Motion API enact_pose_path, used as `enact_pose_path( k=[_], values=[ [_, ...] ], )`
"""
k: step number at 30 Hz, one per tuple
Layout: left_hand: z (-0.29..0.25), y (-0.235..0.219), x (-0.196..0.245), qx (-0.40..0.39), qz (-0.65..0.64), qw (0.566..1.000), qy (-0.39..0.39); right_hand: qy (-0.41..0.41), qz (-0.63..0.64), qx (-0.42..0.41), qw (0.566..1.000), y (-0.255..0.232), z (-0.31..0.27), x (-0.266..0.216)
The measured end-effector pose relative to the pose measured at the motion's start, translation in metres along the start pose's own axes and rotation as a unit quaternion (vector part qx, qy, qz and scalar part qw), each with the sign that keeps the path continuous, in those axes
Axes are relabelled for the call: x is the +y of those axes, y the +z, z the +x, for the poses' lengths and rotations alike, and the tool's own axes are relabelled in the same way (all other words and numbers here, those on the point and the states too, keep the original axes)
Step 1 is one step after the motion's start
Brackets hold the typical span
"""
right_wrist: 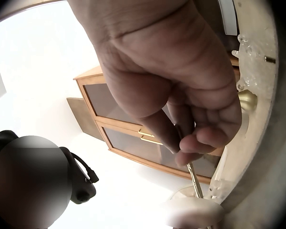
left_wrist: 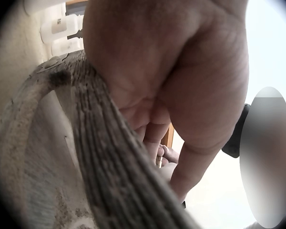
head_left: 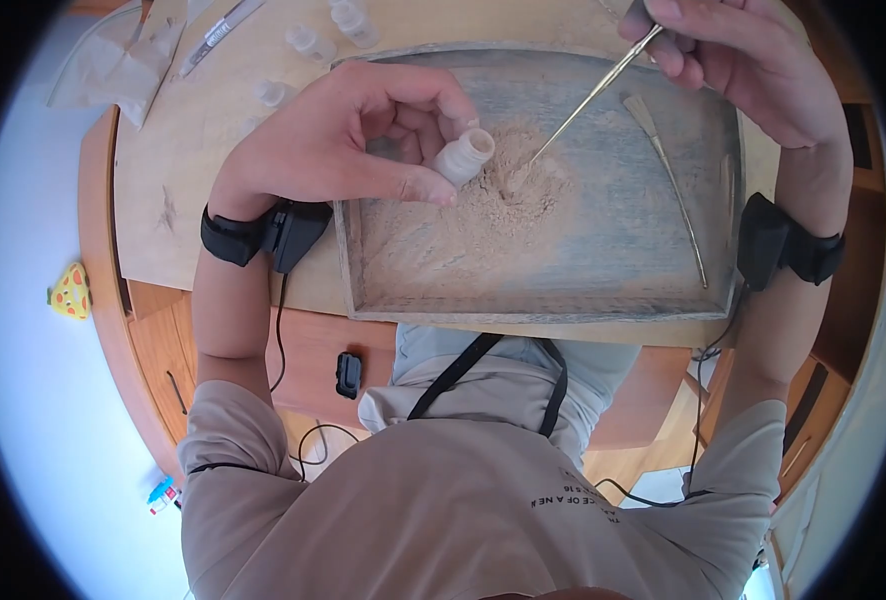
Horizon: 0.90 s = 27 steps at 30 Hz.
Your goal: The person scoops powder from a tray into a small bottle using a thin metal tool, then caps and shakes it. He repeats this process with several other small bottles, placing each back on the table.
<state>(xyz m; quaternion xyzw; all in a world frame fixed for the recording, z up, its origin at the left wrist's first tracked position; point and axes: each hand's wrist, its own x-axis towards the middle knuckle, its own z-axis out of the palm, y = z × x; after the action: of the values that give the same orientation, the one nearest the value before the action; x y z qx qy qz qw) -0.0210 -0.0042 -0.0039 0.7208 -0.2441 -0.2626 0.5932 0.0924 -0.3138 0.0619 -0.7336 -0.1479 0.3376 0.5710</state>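
My left hand (head_left: 328, 140) grips a small white plastic bottle (head_left: 460, 160) between thumb and fingers. The bottle has no cap on and tilts, its mouth facing up and right above a wooden tray (head_left: 543, 312). Between thumb and fingertips of my right hand (head_left: 738, 65) is a thin gold-coloured metal stick (head_left: 598, 95). Its lower tip reaches the heap of light brown powder (head_left: 523, 205) in the tray. In the right wrist view the curled fingers of that hand pinch the stick's upper part. The palm hides the bottle in the left wrist view.
A gold-handled tool with a flat, widened end (head_left: 640, 115) lies along the tray's right side. Behind the tray stand several small white bottles (head_left: 353, 22). A pen (head_left: 218, 38) and a clear plastic bag (head_left: 123, 70) lie at the back left.
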Motion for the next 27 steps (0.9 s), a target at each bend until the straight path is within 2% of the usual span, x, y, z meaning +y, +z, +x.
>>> enact_pose_path(
  k=[4,15,27],
  values=[
    [0.0,-0.003,0.002,-0.017,0.032,0.999,-0.007,-0.035,0.012,0.028,0.999,-0.004,-0.008,-0.007],
    [0.0,0.001,0.005,0.005,0.044,0.999,-0.021,-0.072,0.052,0.006,0.996,-0.006,-0.013,-0.017],
    [0.0,0.0,0.004,0.004,0.009,1.0,-0.026,-0.069,-0.029,-0.02,0.997,0.01,-0.02,-0.012]
  ],
)
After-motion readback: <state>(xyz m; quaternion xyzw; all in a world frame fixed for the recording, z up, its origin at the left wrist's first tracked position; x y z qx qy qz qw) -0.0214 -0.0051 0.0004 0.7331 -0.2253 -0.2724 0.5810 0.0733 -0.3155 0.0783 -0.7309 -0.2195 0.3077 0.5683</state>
